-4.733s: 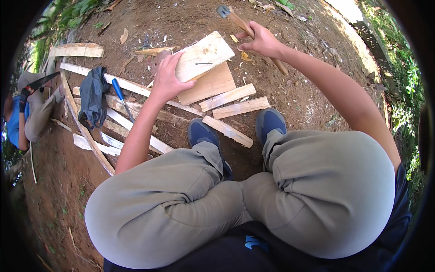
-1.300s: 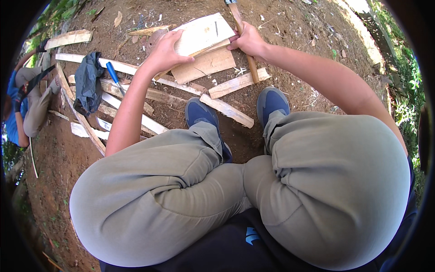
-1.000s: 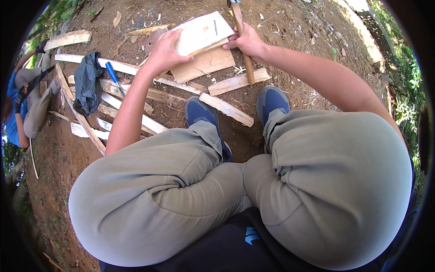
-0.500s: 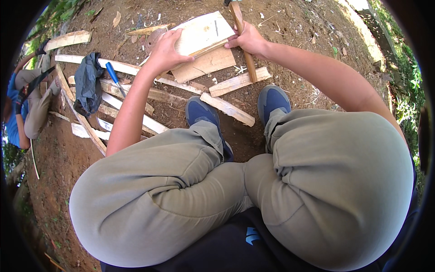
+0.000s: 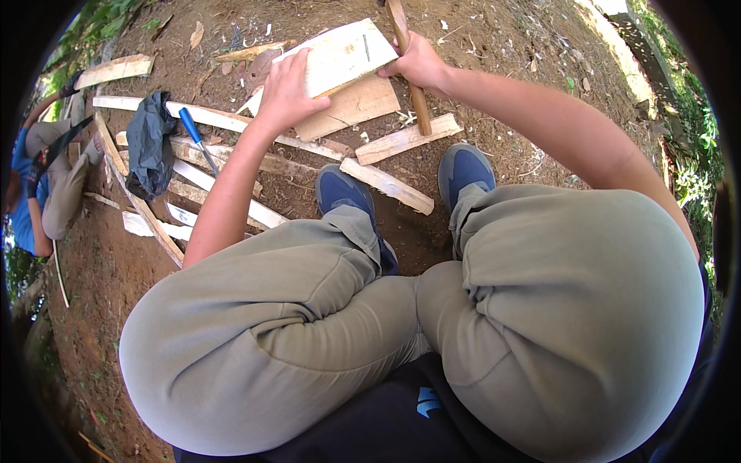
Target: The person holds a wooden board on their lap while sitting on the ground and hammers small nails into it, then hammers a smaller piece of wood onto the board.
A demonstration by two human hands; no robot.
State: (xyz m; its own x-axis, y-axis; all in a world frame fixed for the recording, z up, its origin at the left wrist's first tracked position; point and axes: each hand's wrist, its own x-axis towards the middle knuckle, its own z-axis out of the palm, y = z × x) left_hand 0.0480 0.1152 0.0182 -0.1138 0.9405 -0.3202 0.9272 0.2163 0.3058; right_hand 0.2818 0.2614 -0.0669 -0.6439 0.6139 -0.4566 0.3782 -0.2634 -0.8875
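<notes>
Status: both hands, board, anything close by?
Left hand gripping board. Right hand gripping hammer, fingertips at board's right edge. Nail on board's top face. Wood strip by hammer's lower end.

Bright daylight on my feed, pale board [image 5: 343,55] clearly lit at upper centre, glaring ground [image 5: 615,55] upper right, sun-flecked foliage [image 5: 689,147] at right, black fisheye rim.

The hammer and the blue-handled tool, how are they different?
The hammer has a brown wooden handle; the blue-handled tool has a bright blue one. The hammer is held in the right hand, while the blue-handled tool lies among the wood strips with nobody holding it. Both have long, narrow handles.
</notes>
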